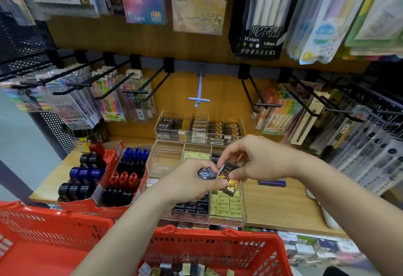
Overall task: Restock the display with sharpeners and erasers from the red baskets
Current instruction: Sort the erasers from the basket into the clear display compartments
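**Drop risk over the tray**

Both hands share small stock above the clear tray [239, 221]. Left hand [192, 183] clenches dark erasers [206, 173]; right hand [255, 158] pinches a black-gold eraser [227, 178] at its top end — a thin hold. A slip could drop it into the wrong compartment or back into the red basket [218, 245]. Left bundle may spill too.

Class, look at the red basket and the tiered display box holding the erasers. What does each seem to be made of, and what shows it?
Red basket: looks like moulded plastic, slightly glossy, with slotted lattice walls.
Display box: probably clear acrylic; the erasers show through its glossy walls.
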Tool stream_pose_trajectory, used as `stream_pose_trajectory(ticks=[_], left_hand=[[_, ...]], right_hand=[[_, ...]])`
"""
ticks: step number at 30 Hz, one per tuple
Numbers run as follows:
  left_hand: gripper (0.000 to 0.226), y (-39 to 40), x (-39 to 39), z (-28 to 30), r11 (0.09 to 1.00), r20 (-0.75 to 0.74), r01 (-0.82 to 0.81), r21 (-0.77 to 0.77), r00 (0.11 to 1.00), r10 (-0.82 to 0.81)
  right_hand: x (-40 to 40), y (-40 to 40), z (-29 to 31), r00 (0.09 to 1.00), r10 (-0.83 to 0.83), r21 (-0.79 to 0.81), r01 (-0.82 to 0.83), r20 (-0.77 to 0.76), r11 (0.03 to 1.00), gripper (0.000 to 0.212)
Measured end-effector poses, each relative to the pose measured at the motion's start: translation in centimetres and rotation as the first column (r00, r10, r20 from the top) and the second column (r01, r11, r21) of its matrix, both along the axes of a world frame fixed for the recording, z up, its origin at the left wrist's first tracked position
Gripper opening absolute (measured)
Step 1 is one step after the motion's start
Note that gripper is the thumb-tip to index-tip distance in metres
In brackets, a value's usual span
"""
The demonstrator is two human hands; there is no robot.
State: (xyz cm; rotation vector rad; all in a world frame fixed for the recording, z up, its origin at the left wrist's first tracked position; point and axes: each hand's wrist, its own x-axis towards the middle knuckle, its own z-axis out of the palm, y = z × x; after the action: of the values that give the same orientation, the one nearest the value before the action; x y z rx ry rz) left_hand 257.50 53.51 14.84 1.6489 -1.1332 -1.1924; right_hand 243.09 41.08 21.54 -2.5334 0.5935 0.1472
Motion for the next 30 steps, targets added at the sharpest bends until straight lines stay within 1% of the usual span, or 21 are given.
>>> stream_pose_trajectory(ticks=[2,3,4,5,6,7,8,9,10,13,14,17,19,21,22,24,25,27,29,30], left_hand=[[0.017,0.0,-0.2,-0.2,0.999,-0.088,-0.030,0.020,0.996,0.032],[0.020,0.0,-0.4,-0.4,0.998,-0.151,-0.059,0.021,0.987,0.062],[0.020,-0.1,-0.7,-0.6,0.994,-0.231,-0.104,0.016,0.967,0.105],[0.017,-0.2,-1.0,-0.7,0.987,-0.333,-0.160,0.007,0.930,0.153],[0.014,-0.2,-1.4,-0.9,0.976,-0.445,-0.217,0.002,0.874,0.195],[0.014,-0.4,-1.7,-1.0,0.963,-0.541,-0.270,0.002,0.809,0.228],[0.017,-0.5,-2.0,-1.0,0.948,-0.609,-0.319,0.010,0.750,0.259],[0.019,-0.6,-2.2,-1.1,0.934,-0.643,-0.357,0.022,0.710,0.287],[0.019,-0.8,-2.4,-1.2,0.924,-0.646,-0.381,0.030,0.698,0.308],[0.014,-0.8,-2.8,-1.6,0.914,-0.600,-0.404,0.030,0.724,0.340],[0.013,-0.8,-2.9,-1.7,0.912,-0.597,-0.408,0.031,0.724,0.345],[0.016,-0.8,-2.8,-1.8,0.906,-0.592,-0.422,0.022,0.725,0.352],[0.020,-0.8,-2.8,-1.7,0.899,-0.612,-0.437,0.017,0.707,0.355],[0.024,-0.9,-2.8,-1.4,0.894,-0.618,-0.449,0.012,0.699,0.359],[0.025,-0.9,-2.8,-1.3,0.893,-0.600,-0.449,0.008,0.713,0.364],[0.026,-0.9,-2.5,-1.1,0.897,-0.529,-0.441,-0.012,0.764,0.369],[0.028,-0.9,-2.2,-0.9,0.900,-0.486,-0.434,-0.031,0.794,0.366],[0.029,-0.9,-1.2,-0.7,0.903,-0.384,-0.422,-0.082,0.849,0.362],[0.024,-1.1,-0.2,-0.5,0.920,-0.240,-0.372,-0.125,0.911,0.335],[0.024,-1.3,0.3,-0.4,0.930,-0.181,-0.340,-0.137,0.932,0.314]], right_hand=[[0.1,0.0,-0.1,0.999,-0.018,0.000,0.018,0.040,1.000,0.034],[0.1,0.1,-0.3,0.992,-0.076,0.053,0.071,0.097,0.996,0.040],[0.1,0.2,-0.8,0.967,-0.179,0.155,0.152,0.179,0.976,0.046],[-0.1,0.6,-1.3,0.908,-0.324,0.304,0.240,0.266,0.922,0.050],[-0.2,0.9,-2.1,0.815,-0.481,0.472,0.303,0.321,0.828,0.052],[-0.4,1.3,-2.9,0.719,-0.609,0.594,0.340,0.335,0.729,0.051],[-0.6,1.7,-3.6,0.651,-0.686,0.653,0.370,0.326,0.661,0.047],[-0.8,2.0,-4.3,0.623,-0.724,0.684,0.390,0.298,0.617,0.042],[-0.9,2.4,-4.9,0.608,-0.748,0.723,0.387,0.266,0.572,0.037],[-0.8,3.3,-5.6,0.542,-0.819,0.882,0.273,0.188,0.383,0.027],[-0.8,3.4,-5.5,0.533,-0.825,0.901,0.239,0.189,0.361,0.026],[-0.7,3.5,-5.3,0.532,-0.807,0.891,0.193,0.257,0.411,0.023],[-0.5,3.6,-5.3,0.519,-0.801,0.877,0.181,0.299,0.445,0.021],[-0.4,3.9,-5.4,0.528,-0.784,0.873,0.152,0.325,0.464,0.023],[-0.4,3.9,-5.4,0.540,-0.772,0.865,0.147,0.337,0.480,0.025],[-0.5,3.8,-5.4,0.560,-0.748,0.822,0.193,0.356,0.536,0.031],[-0.6,3.6,-5.3,0.577,-0.730,0.780,0.238,0.366,0.579,0.033],[-0.9,2.9,-5.0,0.639,-0.669,0.672,0.306,0.380,0.674,0.035],[-0.9,2.2,-4.5,0.710,-0.594,0.595,0.304,0.380,0.744,0.034],[-0.7,1.7,-4.3,0.737,-0.566,0.580,0.293,0.370,0.760,0.034]])
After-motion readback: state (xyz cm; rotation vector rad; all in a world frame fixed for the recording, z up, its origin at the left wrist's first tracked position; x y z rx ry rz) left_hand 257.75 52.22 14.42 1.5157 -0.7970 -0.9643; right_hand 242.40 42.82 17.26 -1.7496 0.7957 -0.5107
